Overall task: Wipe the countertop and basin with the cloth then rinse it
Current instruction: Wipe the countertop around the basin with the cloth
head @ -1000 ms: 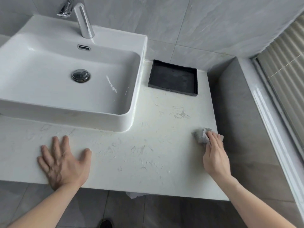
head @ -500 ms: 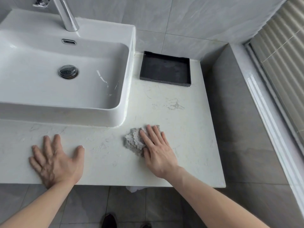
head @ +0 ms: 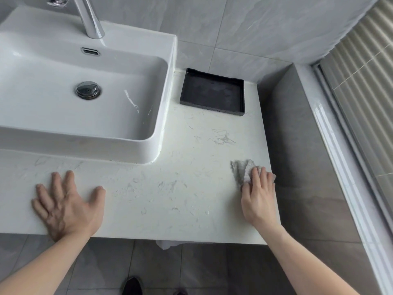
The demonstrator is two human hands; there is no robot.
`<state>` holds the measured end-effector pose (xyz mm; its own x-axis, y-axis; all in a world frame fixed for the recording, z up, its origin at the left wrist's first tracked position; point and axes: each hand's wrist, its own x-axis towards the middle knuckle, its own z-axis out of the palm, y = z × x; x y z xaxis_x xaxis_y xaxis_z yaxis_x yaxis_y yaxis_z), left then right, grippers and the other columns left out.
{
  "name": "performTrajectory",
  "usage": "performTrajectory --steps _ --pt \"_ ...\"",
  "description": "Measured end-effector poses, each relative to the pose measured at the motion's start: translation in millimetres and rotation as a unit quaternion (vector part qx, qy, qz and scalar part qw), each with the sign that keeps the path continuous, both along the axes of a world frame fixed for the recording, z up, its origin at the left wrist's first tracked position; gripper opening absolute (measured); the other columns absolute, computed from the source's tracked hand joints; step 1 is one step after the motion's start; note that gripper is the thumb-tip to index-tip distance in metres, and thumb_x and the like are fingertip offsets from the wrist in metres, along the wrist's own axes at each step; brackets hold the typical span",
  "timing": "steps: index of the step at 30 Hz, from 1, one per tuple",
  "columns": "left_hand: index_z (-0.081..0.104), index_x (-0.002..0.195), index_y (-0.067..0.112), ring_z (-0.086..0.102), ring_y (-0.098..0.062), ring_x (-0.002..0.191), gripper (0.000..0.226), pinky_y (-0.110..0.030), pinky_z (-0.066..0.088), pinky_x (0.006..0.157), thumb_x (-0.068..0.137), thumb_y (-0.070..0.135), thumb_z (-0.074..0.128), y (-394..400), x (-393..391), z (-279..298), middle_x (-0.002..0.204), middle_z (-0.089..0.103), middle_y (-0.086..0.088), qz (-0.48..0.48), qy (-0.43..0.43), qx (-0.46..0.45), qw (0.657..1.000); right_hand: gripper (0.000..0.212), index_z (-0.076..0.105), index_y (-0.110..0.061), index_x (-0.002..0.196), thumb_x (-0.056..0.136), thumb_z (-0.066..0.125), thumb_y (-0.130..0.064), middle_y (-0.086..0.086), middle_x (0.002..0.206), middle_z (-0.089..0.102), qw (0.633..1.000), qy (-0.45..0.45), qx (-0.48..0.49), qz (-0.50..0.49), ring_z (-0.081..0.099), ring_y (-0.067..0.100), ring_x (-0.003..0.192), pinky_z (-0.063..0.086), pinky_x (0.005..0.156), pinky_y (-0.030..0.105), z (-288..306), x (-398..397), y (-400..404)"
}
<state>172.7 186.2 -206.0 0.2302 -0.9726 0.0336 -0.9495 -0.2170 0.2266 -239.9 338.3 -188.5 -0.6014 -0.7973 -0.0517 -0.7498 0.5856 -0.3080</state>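
Observation:
A crumpled grey cloth (head: 242, 170) lies on the white marbled countertop (head: 170, 188), close to its right edge. My right hand (head: 258, 199) presses flat on the cloth with straight fingers and covers its near part. My left hand (head: 66, 205) rests spread and flat on the countertop's front left, in front of the basin. The white rectangular basin (head: 63, 116) stands on the counter at the left, with a chrome drain plug (head: 87, 90) and a chrome tap (head: 89, 18) behind it. No water runs from the tap.
A shallow black tray (head: 212, 92) stands at the back of the counter against the grey tiled wall. A grey side wall (head: 297, 156) drops away just right of the counter's edge. Slatted blinds (head: 365, 60) hang at far right. A dark shoe (head: 131, 285) shows on the tiled floor below.
My right hand slid the cloth left to the middle of the counter, then back right to the edge. My left hand stayed planted.

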Motion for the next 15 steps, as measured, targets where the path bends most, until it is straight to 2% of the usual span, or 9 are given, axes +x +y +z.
performTrajectory --steps 2,4,5,7,11,15 --pt "0.031 0.151 0.024 0.008 -0.036 0.152 0.083 -0.055 0.004 0.123 0.078 0.063 0.044 0.3 -0.2 0.1 0.165 0.021 -0.005 -0.002 0.003 -0.003 1.000 0.056 0.037 -0.017 0.152 0.101 0.038 -0.039 0.009 0.160 0.032 1.000 -0.013 -0.002 0.028 0.026 0.042 0.146 0.023 0.122 0.057 1.3 28.9 -6.5" --pt "0.031 0.151 0.024 0.007 -0.036 0.152 0.083 -0.055 0.004 0.123 0.078 0.063 0.044 0.8 -0.3 0.6 0.165 0.021 -0.005 -0.003 0.007 -0.004 1.000 0.069 0.020 -0.027 0.163 0.102 0.038 -0.053 0.003 0.173 0.006 0.996 -0.043 0.002 0.072 -0.002 0.034 0.159 0.003 0.129 0.052 -0.6 63.1 -9.2" --pt "0.030 0.151 0.024 0.006 -0.035 0.153 0.084 -0.055 0.003 0.124 0.078 0.063 0.043 0.9 -0.3 0.5 0.166 0.020 -0.005 -0.003 0.009 -0.002 1.000 0.072 0.012 -0.029 0.165 0.102 0.035 -0.056 -0.001 0.173 -0.006 0.994 -0.048 0.005 0.097 -0.014 0.028 0.159 -0.004 0.128 0.047 -2.9 79.6 -9.0" --pt "0.029 0.152 0.025 0.005 -0.034 0.153 0.084 -0.055 0.003 0.124 0.079 0.063 0.044 1.2 -0.1 0.0 0.166 0.018 -0.003 -0.002 0.013 0.001 1.000 0.070 0.006 -0.029 0.165 0.105 0.032 -0.054 -0.005 0.172 -0.013 0.989 -0.045 0.003 0.144 -0.023 0.020 0.157 -0.009 0.128 0.043 -2.9 105.7 -4.8" --pt "0.029 0.152 0.026 0.004 -0.032 0.154 0.083 -0.056 0.004 0.124 0.079 0.063 0.045 0.9 0.4 -0.5 0.166 0.018 -0.002 0.000 0.019 -0.001 1.000 0.058 0.020 -0.026 0.164 0.110 0.038 -0.037 -0.009 0.172 0.006 0.981 -0.042 -0.025 0.190 -0.008 0.013 0.159 0.002 0.130 0.037 -7.3 99.4 13.3" --pt "0.030 0.152 0.026 0.004 -0.031 0.154 0.083 -0.055 0.003 0.124 0.080 0.063 0.046 1.5 0.1 -0.1 0.166 0.018 -0.001 0.002 0.020 -0.003 1.000 0.053 0.042 -0.017 0.157 0.105 0.052 -0.013 -0.004 0.167 0.026 0.991 -0.040 -0.063 0.109 0.013 0.022 0.158 0.020 0.127 0.047 -12.0 39.7 41.2"
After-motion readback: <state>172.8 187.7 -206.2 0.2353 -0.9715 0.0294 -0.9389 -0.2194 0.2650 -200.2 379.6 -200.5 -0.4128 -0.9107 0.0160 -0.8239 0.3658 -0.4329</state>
